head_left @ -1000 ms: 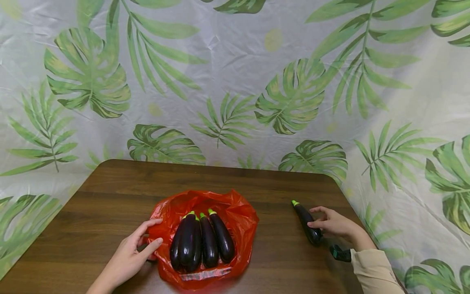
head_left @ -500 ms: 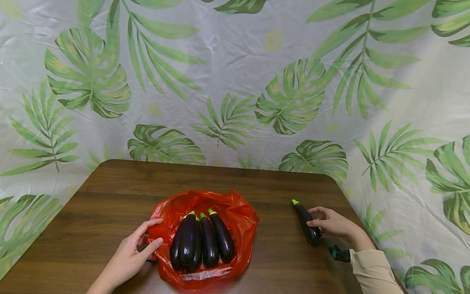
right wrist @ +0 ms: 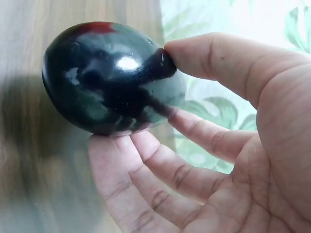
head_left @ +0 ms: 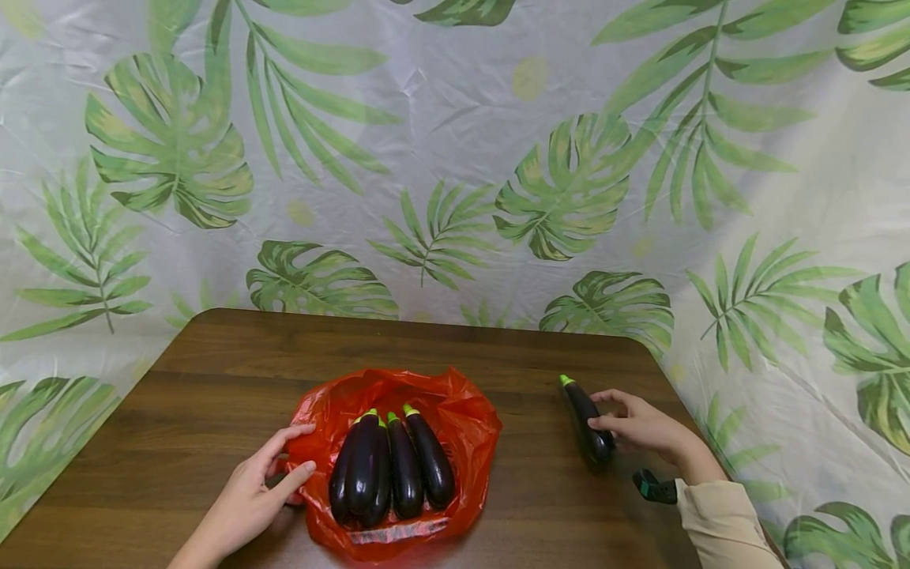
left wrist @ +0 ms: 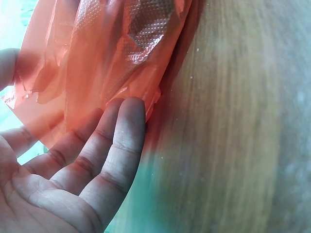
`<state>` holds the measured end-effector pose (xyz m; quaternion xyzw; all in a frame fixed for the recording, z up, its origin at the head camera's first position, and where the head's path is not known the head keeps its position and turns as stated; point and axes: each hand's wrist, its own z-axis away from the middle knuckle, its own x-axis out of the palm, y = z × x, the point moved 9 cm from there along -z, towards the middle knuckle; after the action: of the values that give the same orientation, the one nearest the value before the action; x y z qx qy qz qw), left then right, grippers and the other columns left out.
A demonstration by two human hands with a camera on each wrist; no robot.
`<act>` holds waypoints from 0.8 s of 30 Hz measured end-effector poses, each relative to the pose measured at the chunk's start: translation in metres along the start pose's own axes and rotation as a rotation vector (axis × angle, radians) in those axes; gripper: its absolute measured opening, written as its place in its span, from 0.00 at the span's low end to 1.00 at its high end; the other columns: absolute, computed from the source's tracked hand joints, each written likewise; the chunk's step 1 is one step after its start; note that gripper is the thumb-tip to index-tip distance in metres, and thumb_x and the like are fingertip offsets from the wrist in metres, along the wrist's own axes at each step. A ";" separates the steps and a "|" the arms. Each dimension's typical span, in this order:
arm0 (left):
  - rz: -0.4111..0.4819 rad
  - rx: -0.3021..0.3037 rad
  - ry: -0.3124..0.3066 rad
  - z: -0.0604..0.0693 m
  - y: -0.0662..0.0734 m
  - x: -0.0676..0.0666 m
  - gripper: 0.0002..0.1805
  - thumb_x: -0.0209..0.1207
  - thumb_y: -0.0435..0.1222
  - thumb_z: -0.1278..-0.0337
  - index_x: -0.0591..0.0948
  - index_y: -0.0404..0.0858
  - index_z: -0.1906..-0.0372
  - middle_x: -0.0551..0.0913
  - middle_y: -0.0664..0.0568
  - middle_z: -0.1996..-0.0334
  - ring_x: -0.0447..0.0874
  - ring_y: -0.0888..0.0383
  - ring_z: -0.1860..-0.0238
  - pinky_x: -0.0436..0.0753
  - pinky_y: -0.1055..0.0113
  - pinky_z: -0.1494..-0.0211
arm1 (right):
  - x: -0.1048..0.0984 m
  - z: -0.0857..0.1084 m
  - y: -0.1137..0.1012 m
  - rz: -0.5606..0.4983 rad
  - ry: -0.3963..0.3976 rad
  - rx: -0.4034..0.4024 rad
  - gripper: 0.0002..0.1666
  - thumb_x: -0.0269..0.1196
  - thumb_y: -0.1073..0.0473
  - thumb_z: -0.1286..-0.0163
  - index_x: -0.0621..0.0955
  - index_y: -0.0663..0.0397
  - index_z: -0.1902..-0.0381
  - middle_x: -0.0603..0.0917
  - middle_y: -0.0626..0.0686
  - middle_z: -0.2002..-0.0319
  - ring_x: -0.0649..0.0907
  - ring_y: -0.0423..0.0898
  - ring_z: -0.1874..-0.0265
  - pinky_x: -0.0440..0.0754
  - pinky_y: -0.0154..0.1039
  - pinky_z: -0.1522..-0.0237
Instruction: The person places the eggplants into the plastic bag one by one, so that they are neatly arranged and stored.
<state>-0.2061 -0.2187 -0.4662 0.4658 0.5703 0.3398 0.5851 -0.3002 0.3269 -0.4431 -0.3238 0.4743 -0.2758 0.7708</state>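
Several dark purple eggplants [head_left: 364, 474] with green stem ends lie side by side inside an opened red plastic bag [head_left: 478, 427], near the table's front. My left hand [head_left: 245, 494] holds the bag's left rim; in the left wrist view the film [left wrist: 53, 73] lies between the thumb and the fingertips. Over to the right, my right hand [head_left: 643, 427] grips a single eggplant [head_left: 581, 411] near its thick end, stem pointing away. The right wrist view shows that eggplant's rounded end [right wrist: 112, 82] pinched between thumb and fingertips, tilted and off the table at this end.
A brown wood-grain table [head_left: 526, 521] lies under everything, its far corners rounded. Behind and beside it hangs a leaf-patterned cloth [head_left: 455, 118]. A dark strap device [head_left: 656, 487] sits at the right wrist, by a beige sleeve [head_left: 721, 521].
The right hand has lifted its eggplant slightly and shifted it up and left in the head view. The left hand, the bag and the eggplants inside have stayed put.
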 end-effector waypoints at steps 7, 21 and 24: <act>0.000 0.002 -0.001 0.000 0.000 0.000 0.28 0.64 0.39 0.23 0.72 0.41 0.25 0.87 0.42 0.55 0.89 0.65 0.62 0.93 0.63 0.64 | 0.003 0.002 -0.019 0.014 0.004 -0.031 0.39 0.65 0.51 0.20 0.65 0.63 0.22 0.84 0.55 0.57 0.75 0.43 0.73 0.86 0.44 0.61; -0.001 -0.012 -0.005 0.000 0.000 0.000 0.28 0.64 0.40 0.23 0.71 0.41 0.24 0.88 0.40 0.52 0.90 0.65 0.61 0.93 0.64 0.63 | 0.011 0.011 -0.062 0.015 -0.004 -0.106 0.39 0.66 0.49 0.20 0.66 0.57 0.21 0.83 0.56 0.54 0.80 0.45 0.66 0.86 0.39 0.64; -0.003 -0.010 -0.006 0.000 0.000 0.000 0.28 0.64 0.40 0.23 0.72 0.41 0.24 0.88 0.40 0.52 0.90 0.65 0.61 0.93 0.64 0.63 | 0.014 0.014 -0.071 0.012 -0.012 -0.127 0.39 0.66 0.50 0.20 0.65 0.58 0.21 0.84 0.57 0.52 0.82 0.46 0.63 0.86 0.40 0.63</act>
<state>-0.2065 -0.2184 -0.4661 0.4630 0.5676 0.3404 0.5896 -0.2903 0.2749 -0.3920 -0.3710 0.4882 -0.2388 0.7530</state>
